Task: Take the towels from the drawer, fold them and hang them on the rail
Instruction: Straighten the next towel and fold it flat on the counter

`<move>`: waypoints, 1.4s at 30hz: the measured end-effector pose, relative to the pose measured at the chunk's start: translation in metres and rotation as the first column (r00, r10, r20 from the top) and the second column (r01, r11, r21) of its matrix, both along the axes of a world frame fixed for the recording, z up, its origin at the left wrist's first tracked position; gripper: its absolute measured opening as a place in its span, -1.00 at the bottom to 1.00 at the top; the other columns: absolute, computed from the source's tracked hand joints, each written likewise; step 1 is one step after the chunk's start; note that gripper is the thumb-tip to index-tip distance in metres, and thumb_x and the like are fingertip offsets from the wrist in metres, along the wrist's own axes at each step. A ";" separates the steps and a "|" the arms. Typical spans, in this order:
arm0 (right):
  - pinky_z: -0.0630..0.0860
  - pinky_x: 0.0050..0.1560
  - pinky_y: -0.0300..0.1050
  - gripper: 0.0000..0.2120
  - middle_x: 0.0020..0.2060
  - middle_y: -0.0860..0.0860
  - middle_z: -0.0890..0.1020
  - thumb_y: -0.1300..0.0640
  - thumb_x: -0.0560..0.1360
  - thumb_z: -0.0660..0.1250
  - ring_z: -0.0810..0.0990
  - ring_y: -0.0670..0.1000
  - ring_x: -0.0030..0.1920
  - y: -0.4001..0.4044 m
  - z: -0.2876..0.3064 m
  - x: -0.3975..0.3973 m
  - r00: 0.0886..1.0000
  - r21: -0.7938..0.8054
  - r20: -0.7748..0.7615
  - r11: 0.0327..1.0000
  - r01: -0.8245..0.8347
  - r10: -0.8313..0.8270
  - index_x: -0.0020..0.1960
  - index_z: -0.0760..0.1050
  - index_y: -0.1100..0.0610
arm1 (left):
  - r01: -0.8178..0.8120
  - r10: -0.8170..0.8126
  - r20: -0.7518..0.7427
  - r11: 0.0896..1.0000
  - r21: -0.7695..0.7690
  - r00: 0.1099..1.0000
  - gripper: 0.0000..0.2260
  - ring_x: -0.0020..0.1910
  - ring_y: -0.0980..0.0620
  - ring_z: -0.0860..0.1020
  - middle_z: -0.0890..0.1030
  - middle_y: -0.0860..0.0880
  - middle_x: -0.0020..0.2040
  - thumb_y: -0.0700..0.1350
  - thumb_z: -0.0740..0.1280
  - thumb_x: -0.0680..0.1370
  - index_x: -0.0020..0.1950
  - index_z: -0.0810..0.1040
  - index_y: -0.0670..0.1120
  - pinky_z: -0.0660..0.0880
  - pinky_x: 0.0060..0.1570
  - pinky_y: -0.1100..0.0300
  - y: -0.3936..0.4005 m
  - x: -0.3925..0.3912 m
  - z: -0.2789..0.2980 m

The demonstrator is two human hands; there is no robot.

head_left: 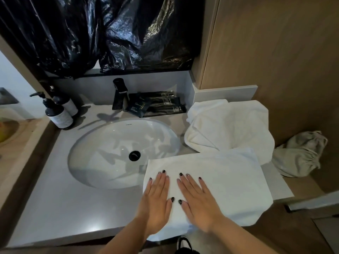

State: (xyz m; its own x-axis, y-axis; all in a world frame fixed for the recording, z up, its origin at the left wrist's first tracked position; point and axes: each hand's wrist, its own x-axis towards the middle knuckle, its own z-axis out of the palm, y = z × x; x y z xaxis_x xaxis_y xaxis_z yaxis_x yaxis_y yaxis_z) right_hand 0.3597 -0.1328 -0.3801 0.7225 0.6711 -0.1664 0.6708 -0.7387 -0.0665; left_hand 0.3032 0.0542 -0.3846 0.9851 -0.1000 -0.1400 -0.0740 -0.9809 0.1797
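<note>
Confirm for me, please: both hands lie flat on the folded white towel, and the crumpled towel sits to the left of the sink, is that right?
Not quite. In the head view the crumpled towel sits right of the sink. Both hands, left hand and right hand, do lie flat on the folded white towel.

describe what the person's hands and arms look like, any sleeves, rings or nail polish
Both forearms are bare, with no sleeves in view. The left hand and right hand have dark, almost black nail polish with a slight shimmer on every visible nail. No rings, watch or bracelets show on either hand or wrist.
</note>
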 end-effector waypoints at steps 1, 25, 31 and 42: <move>0.10 0.39 0.06 -0.46 0.51 0.03 0.31 -0.09 0.61 0.03 0.27 0.05 0.50 -0.001 0.000 0.001 1.000 0.001 -0.001 1.000 -0.007 0.007 0.51 0.32 0.12 | -0.012 0.011 -0.029 1.000 -0.021 1.000 -0.44 0.50 -0.17 0.29 0.28 -0.20 0.52 0.04 0.06 0.59 0.49 0.33 -0.26 0.12 0.39 -0.02 0.000 -0.001 -0.003; -0.15 0.54 0.00 -0.41 0.60 0.00 -0.19 0.00 0.69 0.05 -0.21 0.03 0.59 0.017 0.016 -0.039 0.916 -0.015 -0.335 0.973 0.228 -0.220 0.62 -0.12 0.05 | -0.535 0.566 -0.324 0.256 -0.805 0.758 -0.67 0.08 0.15 0.59 0.67 0.13 0.03 -0.38 0.25 0.58 -0.08 0.70 0.00 0.43 -0.13 0.58 0.026 -0.087 0.009; -0.11 0.54 0.02 -0.40 0.60 -0.01 -0.16 0.02 0.68 0.10 -0.19 0.01 0.59 0.021 0.019 -0.038 0.905 -0.028 -0.342 0.965 0.260 -0.253 0.62 -0.09 0.05 | -0.601 0.640 -0.380 0.164 -0.782 0.668 -0.68 -0.23 0.22 0.62 0.70 0.21 -0.18 -0.32 0.31 0.53 -0.25 0.71 0.03 0.44 -0.33 0.51 0.030 -0.104 -0.009; 0.01 0.55 0.04 -0.41 0.60 -0.04 -0.15 0.04 0.67 0.12 -0.16 -0.01 0.59 0.023 0.021 -0.033 0.887 -0.080 -0.370 0.961 0.264 -0.275 0.62 -0.06 0.04 | -0.740 0.495 -0.580 0.223 -0.635 0.647 -0.77 -0.15 0.29 0.52 0.58 0.24 -0.08 -0.13 0.46 0.46 -0.02 0.50 0.14 0.44 -0.19 0.28 0.008 -0.106 -0.062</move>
State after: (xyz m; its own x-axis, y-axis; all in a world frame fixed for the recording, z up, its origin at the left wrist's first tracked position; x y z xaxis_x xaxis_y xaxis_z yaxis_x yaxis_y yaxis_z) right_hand 0.3262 -0.1095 -0.3595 0.7557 0.4510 -0.4749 0.3748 -0.8924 -0.2512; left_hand 0.1969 0.0624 -0.4466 0.7370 0.3480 -0.5794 0.6447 -0.1046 0.7573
